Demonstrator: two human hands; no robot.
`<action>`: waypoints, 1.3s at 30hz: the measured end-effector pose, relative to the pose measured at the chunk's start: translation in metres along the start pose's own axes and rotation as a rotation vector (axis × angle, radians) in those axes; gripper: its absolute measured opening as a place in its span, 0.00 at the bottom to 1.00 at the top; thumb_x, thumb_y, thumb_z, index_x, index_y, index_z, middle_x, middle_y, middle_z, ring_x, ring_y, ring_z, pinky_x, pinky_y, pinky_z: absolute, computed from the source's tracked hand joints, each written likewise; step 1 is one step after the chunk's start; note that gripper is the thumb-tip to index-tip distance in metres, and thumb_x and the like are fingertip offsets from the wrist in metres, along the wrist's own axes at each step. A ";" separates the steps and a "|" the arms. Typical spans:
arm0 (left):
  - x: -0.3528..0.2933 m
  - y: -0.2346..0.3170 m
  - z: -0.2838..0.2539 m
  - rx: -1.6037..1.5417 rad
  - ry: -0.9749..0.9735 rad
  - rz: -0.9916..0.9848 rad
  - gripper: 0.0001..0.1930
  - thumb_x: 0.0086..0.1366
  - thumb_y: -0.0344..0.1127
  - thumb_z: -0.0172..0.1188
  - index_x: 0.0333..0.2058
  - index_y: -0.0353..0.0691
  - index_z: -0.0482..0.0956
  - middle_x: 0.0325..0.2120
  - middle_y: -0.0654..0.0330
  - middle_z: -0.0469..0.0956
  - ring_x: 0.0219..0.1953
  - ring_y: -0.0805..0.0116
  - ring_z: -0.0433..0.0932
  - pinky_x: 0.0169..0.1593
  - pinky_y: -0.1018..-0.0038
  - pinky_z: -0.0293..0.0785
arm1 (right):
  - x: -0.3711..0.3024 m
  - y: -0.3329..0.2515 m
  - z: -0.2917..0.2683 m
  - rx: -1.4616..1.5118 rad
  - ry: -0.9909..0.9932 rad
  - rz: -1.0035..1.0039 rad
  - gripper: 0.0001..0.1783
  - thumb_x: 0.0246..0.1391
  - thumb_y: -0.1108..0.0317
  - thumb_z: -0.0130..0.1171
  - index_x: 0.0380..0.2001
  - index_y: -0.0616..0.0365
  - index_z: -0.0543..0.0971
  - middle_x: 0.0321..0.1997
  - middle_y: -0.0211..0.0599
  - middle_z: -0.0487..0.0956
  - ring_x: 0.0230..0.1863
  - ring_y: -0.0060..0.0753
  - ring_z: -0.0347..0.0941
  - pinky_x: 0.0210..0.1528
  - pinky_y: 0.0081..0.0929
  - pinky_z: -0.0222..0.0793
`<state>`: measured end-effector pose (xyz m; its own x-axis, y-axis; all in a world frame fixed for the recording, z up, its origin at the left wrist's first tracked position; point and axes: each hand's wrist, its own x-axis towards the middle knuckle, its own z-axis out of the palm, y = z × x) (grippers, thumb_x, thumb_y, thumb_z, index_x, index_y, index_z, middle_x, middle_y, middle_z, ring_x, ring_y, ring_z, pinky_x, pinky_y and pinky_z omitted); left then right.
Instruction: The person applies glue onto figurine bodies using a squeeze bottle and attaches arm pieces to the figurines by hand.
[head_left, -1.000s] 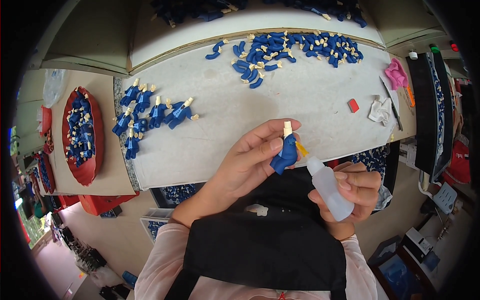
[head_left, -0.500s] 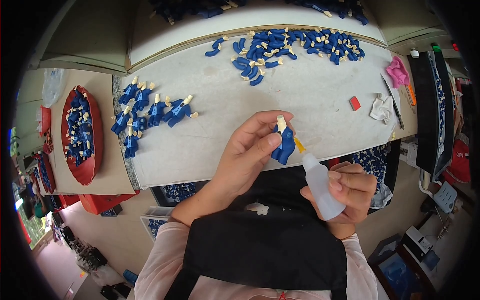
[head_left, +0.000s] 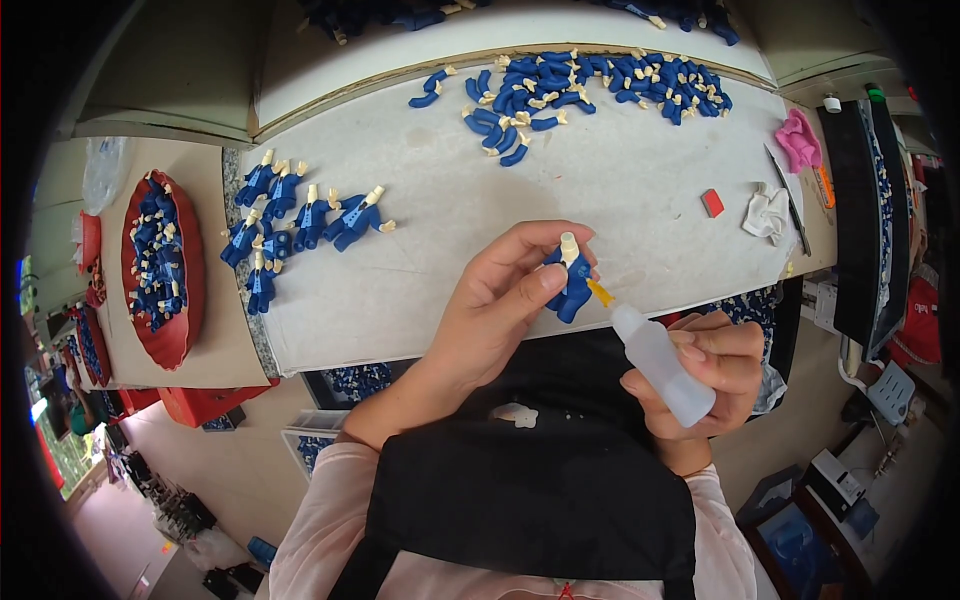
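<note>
Between the thumb and fingers of my left hand (head_left: 505, 290) is a small blue doll body (head_left: 572, 290) with a cream neck, held upright over the table's near edge. My right hand (head_left: 715, 365) grips a translucent white squeeze bottle (head_left: 665, 365), tilted up toward the left. Its yellow nozzle tip (head_left: 600, 291) is at the right side of the doll body, by the shoulder; whether it touches cannot be made out. Several doll bodies with arms (head_left: 310, 215) lie at the table's left. Loose blue arms with cream hands (head_left: 535, 95) are heaped along the back.
A red scalloped dish (head_left: 197, 300) full of doll parts stands at the left. To the right on the white tabletop (head_left: 430, 200) lie a red block (head_left: 712, 203), a crumpled white tissue (head_left: 766, 213), a dark thin tool (head_left: 790, 200) and a pink cloth (head_left: 797, 140). A raised shelf (head_left: 400, 62) borders the back.
The bottle has moved slightly right and up and leans over more, with my right hand. The doll body has shifted and turned a little in my left hand.
</note>
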<state>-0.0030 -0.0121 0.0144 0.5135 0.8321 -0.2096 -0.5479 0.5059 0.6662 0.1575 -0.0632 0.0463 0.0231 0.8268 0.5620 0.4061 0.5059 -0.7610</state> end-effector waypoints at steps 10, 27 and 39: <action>0.001 -0.003 -0.001 0.014 0.002 0.005 0.15 0.59 0.31 0.50 0.45 0.37 0.66 0.36 0.62 0.69 0.40 0.78 0.66 0.43 0.82 0.62 | -0.002 0.002 -0.002 -0.048 0.009 -0.006 0.27 0.24 0.71 0.71 0.32 0.57 0.69 0.29 0.34 0.67 0.24 0.26 0.67 0.25 0.20 0.67; 0.003 0.001 -0.012 -0.252 0.022 -0.042 0.15 0.60 0.29 0.46 0.47 0.35 0.64 0.35 0.58 0.70 0.39 0.71 0.70 0.43 0.77 0.65 | 0.088 0.105 0.028 -0.161 -0.177 0.352 0.13 0.39 0.79 0.55 0.30 0.61 0.64 0.28 0.40 0.73 0.31 0.39 0.73 0.32 0.27 0.67; 0.004 0.003 -0.014 -0.240 0.031 -0.030 0.16 0.60 0.30 0.47 0.47 0.34 0.64 0.35 0.57 0.70 0.39 0.69 0.70 0.43 0.76 0.65 | 0.084 0.099 0.023 -0.038 -0.249 0.455 0.17 0.40 0.77 0.55 0.38 0.61 0.70 0.26 0.30 0.72 0.26 0.23 0.69 0.30 0.20 0.64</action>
<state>-0.0119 -0.0035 0.0053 0.5140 0.8203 -0.2510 -0.6756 0.5674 0.4708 0.1787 0.0619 0.0104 -0.0116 0.9968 0.0794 0.4389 0.0764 -0.8953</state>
